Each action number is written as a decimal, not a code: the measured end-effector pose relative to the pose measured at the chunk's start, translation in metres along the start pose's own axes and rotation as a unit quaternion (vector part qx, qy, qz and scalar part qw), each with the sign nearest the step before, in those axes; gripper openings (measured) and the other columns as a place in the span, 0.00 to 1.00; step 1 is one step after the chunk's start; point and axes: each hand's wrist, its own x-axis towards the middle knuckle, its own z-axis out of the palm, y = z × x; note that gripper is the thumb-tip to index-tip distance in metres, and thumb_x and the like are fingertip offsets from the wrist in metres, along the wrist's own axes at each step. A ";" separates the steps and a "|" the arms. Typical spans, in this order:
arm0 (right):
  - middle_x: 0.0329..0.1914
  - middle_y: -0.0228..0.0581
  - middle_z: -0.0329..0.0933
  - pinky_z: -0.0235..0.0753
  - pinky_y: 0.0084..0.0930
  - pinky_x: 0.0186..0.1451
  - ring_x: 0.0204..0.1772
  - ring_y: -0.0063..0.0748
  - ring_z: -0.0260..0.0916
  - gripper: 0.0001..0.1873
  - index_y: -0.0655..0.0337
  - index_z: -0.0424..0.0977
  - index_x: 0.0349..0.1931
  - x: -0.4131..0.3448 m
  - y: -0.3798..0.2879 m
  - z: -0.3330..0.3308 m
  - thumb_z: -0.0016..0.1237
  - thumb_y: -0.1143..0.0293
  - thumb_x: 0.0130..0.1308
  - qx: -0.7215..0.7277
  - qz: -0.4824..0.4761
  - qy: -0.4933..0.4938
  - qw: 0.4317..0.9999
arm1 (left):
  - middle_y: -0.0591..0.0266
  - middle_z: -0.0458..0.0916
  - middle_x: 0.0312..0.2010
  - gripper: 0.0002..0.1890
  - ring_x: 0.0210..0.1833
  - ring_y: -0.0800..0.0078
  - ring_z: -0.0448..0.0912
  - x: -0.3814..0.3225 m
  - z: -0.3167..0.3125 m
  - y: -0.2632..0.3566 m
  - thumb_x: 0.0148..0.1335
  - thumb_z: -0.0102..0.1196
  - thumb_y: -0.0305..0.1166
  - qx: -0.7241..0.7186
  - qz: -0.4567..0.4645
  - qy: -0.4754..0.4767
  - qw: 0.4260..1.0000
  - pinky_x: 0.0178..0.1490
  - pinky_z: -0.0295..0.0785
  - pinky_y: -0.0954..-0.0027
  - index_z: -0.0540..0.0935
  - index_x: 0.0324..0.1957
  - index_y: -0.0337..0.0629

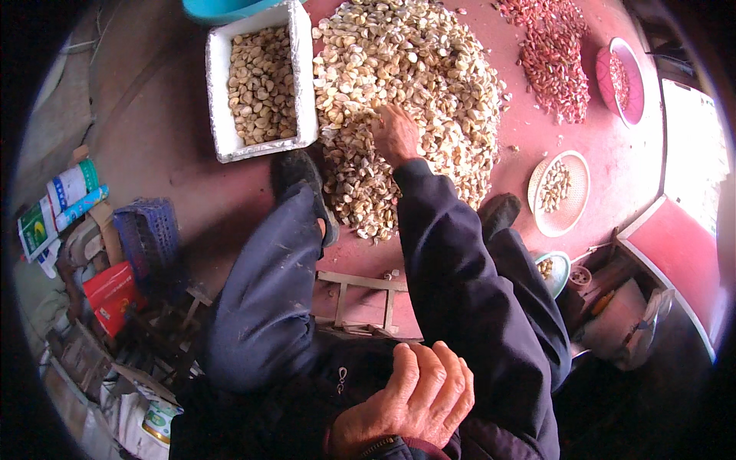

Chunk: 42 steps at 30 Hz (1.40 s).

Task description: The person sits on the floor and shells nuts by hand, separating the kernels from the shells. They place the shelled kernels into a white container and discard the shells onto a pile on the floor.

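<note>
My right hand (395, 135) reaches into a large heap of pale brown, shell-like pieces (454, 86) on the red floor. Its fingertips touch the heap at the left of its middle; whether they grip a piece cannot be told. My left hand (411, 391) lies back up near my lap, beside the dark right sleeve, its fingers loosely bent and its palm hidden. No object shows in it. A white foam box (218, 103) filled with similar rounded brown pieces (261, 86) stands against the heap's left side.
Beyond the heap at the right lie small red pieces (555, 63), a pink basket (635, 86), a pale colander (560, 227) and a small bowl (560, 276). A turquoise basin (221, 11) touches the top edge. Crates and bags (115, 296) crowd the left. My feet flank the heap's near end.
</note>
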 end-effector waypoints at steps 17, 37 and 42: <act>0.59 0.61 0.71 0.69 0.46 0.65 0.64 0.58 0.68 0.42 0.66 0.62 0.66 0.073 0.164 -0.106 0.62 0.52 0.55 -0.137 0.130 0.196 0.962 | 0.44 0.74 0.56 0.23 0.56 0.47 0.74 0.000 0.008 0.003 0.66 0.50 0.34 -0.010 -0.027 0.002 1.000 0.67 0.64 0.44 0.71 0.61 0.36; 0.58 0.52 0.72 0.65 0.51 0.65 0.63 0.60 0.65 0.40 0.57 0.71 0.62 0.058 0.121 -0.071 0.61 0.40 0.54 -0.128 0.122 0.020 0.984 | 0.44 0.77 0.51 0.21 0.51 0.49 0.76 0.013 0.018 0.000 0.62 0.53 0.33 0.211 0.007 -0.041 0.977 0.63 0.69 0.48 0.74 0.55 0.35; 0.58 0.49 0.68 0.65 0.51 0.63 0.63 0.58 0.61 0.34 0.55 0.73 0.58 -0.002 0.097 -0.056 0.63 0.46 0.54 -0.124 0.034 0.115 0.985 | 0.43 0.77 0.49 0.20 0.49 0.49 0.77 0.015 0.019 0.001 0.62 0.52 0.32 0.107 -0.012 0.029 0.994 0.62 0.70 0.48 0.75 0.55 0.34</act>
